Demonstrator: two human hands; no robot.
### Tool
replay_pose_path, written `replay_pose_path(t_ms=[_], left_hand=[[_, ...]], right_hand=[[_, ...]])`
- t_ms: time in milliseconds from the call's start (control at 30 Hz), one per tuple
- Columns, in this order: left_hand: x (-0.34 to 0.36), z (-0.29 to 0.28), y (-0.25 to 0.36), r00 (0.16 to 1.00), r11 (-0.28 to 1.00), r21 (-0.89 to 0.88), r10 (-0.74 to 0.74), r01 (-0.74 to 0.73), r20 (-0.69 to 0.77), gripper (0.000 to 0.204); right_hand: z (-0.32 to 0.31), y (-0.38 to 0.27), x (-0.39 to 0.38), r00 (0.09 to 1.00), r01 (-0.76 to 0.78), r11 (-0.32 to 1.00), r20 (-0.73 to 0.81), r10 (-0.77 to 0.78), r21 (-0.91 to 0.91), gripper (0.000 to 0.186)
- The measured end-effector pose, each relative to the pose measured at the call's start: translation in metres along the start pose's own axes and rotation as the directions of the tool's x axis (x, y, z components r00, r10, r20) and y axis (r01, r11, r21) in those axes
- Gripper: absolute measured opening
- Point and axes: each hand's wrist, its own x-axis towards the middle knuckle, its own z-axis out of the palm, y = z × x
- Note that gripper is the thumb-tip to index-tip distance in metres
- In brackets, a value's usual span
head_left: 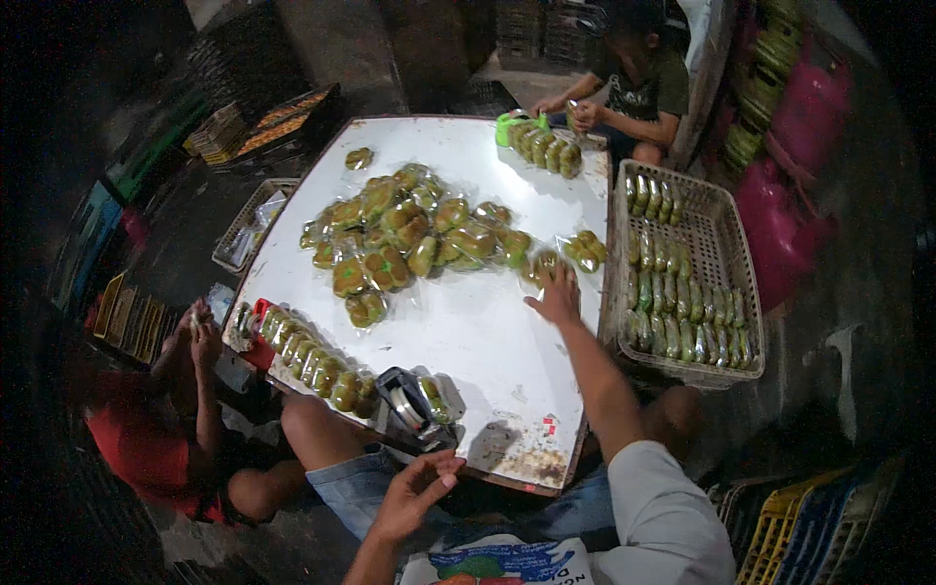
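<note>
My right hand reaches across the white table, fingers stretched and thumb apart, at the near side of a clear bag of greenish-brown buns. The fingertips overlap the bag; no firm grip shows. Close by on the right lies another bag of buns. My left hand is at the near table edge, thumb and fingers apart, with nothing visible in it. Just beyond it stands a black tape dispenser, with a bagged bun pack against its right side.
A large heap of bagged buns covers the table's middle. Packs stand in rows at the left edge and far right, beside two co-workers. A plastic crate holding packs adjoins the table's right. Stacked crates stand lower right.
</note>
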Motion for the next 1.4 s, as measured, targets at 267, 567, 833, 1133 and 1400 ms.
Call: replay_pose_path(t_ms=[267,567,833,1133,1400], left_hand=[[0.004,-0.02,-0.006,0.981,0.982,-0.173,0.036,-0.07,-0.192,0.058],[0.029,-0.03,-0.013,0.999,0.896,-0.443,0.03,-0.04,-0.028,0.046],[0.018,-0.016,-0.026,0.997,0.948,-0.318,-0.012,0.034,0.071,0.04],[0.019,-0.03,-0.05,0.933,0.944,0.031,0.32,-0.329,0.165,0.095],[0.017,-0.055,-0.03,0.889,0.935,-0.333,0.25,-0.119,0.383,0.095]], right_hand=[[-0.048,-0.093,-0.08,0.924,-0.382,0.858,0.152,0.35,0.343,0.045],[-0.194,-0.188,-0.209,0.953,-0.202,0.171,0.234,-0.193,0.964,0.079],[-0.183,-0.211,-0.225,0.939,-0.172,0.361,0.263,-0.22,0.917,0.011],[-0.22,-0.243,-0.214,0.836,0.299,0.622,0.115,-0.536,0.724,0.015],[-0.227,-0.233,-0.219,0.798,0.399,0.575,0.039,-0.602,0.715,0.016]])
